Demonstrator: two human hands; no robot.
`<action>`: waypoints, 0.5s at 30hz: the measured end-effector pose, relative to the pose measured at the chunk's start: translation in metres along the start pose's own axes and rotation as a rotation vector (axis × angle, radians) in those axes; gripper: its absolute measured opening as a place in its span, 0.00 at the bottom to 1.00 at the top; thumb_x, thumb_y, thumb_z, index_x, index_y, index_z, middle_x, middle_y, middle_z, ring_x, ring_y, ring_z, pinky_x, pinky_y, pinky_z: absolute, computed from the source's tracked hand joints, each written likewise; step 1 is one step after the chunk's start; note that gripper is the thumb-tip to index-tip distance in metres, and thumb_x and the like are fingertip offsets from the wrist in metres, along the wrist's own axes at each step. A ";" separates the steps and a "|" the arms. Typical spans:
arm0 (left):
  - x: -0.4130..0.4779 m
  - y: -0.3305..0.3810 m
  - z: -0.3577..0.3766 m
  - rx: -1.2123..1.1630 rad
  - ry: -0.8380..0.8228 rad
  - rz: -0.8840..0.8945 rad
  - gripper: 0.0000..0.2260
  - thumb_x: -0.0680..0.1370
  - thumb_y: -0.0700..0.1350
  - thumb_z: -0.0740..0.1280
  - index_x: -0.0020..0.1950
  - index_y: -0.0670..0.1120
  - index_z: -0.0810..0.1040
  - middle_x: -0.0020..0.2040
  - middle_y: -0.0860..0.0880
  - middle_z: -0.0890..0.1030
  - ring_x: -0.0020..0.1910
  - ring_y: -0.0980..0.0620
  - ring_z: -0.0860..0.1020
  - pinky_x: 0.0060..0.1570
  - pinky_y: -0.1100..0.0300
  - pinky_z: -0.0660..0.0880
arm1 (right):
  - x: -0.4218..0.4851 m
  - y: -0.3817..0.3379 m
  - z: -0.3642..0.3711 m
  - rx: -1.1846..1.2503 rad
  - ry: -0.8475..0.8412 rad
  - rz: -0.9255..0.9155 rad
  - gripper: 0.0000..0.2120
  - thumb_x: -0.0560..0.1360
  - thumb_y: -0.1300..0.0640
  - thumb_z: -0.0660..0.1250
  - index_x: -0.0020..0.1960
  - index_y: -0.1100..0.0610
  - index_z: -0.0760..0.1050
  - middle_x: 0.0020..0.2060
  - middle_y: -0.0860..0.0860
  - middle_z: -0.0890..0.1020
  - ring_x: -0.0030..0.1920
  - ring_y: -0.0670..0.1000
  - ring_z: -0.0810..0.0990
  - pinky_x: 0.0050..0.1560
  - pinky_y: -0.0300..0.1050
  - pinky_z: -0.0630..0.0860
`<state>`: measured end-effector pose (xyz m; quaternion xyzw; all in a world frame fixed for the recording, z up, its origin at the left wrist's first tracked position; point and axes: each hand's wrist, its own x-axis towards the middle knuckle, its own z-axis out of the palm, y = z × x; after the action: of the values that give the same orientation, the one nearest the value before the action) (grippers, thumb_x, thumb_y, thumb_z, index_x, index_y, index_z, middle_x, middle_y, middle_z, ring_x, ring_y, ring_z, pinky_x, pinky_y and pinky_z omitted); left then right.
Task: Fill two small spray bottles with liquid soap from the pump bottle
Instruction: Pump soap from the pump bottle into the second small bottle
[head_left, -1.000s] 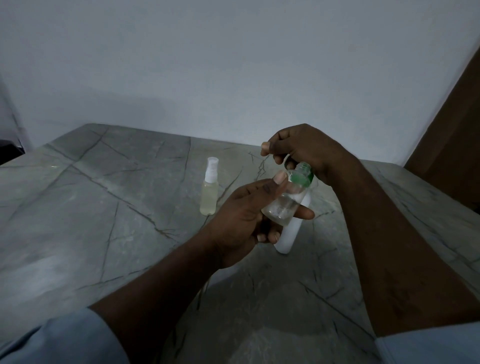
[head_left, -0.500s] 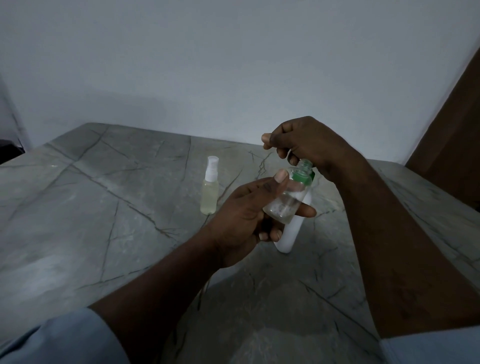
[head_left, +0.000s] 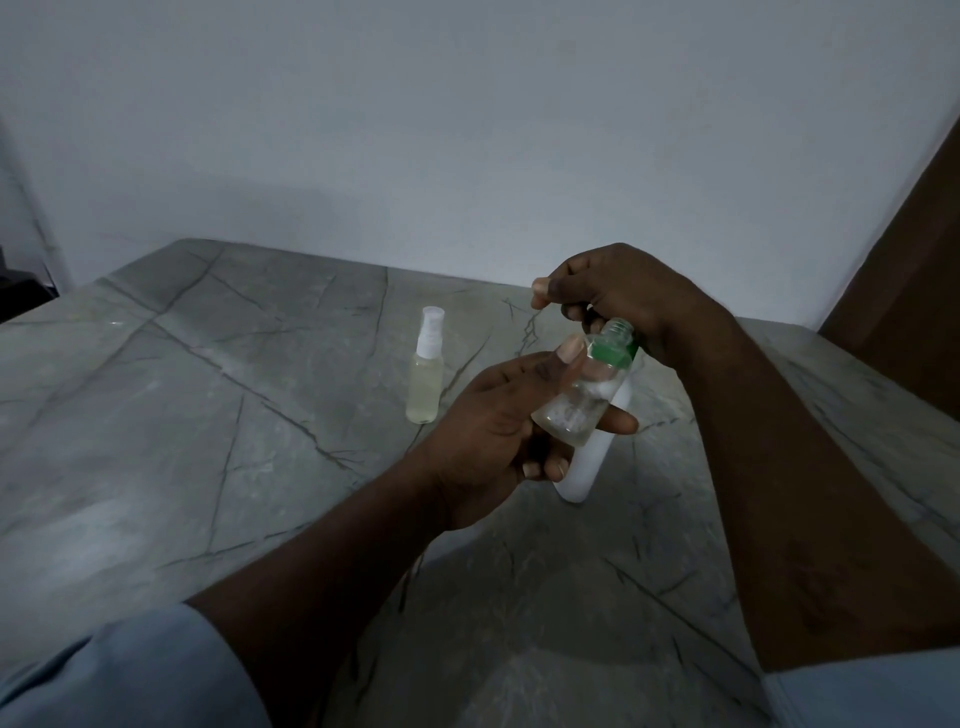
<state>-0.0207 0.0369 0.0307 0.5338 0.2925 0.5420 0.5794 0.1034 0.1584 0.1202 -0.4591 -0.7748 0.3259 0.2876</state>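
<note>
My left hand holds a small clear spray bottle with a green band, tilted, its threaded neck uncapped and a little liquid at the bottom. Right behind it a white pump bottle stands on the table. My right hand is closed over the pump bottle's top, hiding the pump head, just above the small bottle's mouth. A second small spray bottle, with a white spray cap on and pale yellowish liquid inside, stands upright to the left, apart from both hands.
The grey marble table runs to a white wall at the back. A brown wooden panel stands at the right, and a dark object sits past the table's left edge.
My right hand rose slightly on the pump top and then came back down. The small bottle's open neck shows more clearly under it. The left hand barely shifted.
</note>
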 end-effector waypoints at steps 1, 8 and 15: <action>0.000 0.000 0.000 -0.005 -0.005 -0.001 0.24 0.78 0.60 0.60 0.62 0.43 0.80 0.49 0.41 0.86 0.27 0.50 0.69 0.24 0.64 0.67 | 0.000 0.000 0.000 -0.011 0.011 -0.008 0.09 0.78 0.54 0.71 0.48 0.59 0.86 0.29 0.48 0.77 0.22 0.41 0.69 0.30 0.37 0.69; 0.000 0.003 0.001 -0.003 -0.011 0.003 0.22 0.77 0.60 0.59 0.60 0.45 0.79 0.45 0.46 0.86 0.26 0.51 0.69 0.25 0.62 0.65 | -0.002 -0.007 -0.003 -0.082 0.092 -0.062 0.13 0.77 0.47 0.72 0.48 0.57 0.85 0.31 0.47 0.79 0.23 0.40 0.71 0.36 0.41 0.69; 0.000 0.003 0.001 0.002 0.001 0.003 0.25 0.77 0.60 0.60 0.61 0.43 0.79 0.50 0.41 0.86 0.26 0.51 0.69 0.26 0.62 0.64 | -0.001 -0.002 -0.003 -0.011 0.041 -0.037 0.11 0.77 0.50 0.73 0.48 0.58 0.86 0.30 0.48 0.77 0.24 0.42 0.69 0.33 0.41 0.68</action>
<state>-0.0205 0.0356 0.0340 0.5345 0.2926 0.5428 0.5779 0.1047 0.1575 0.1239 -0.4526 -0.7790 0.3069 0.3068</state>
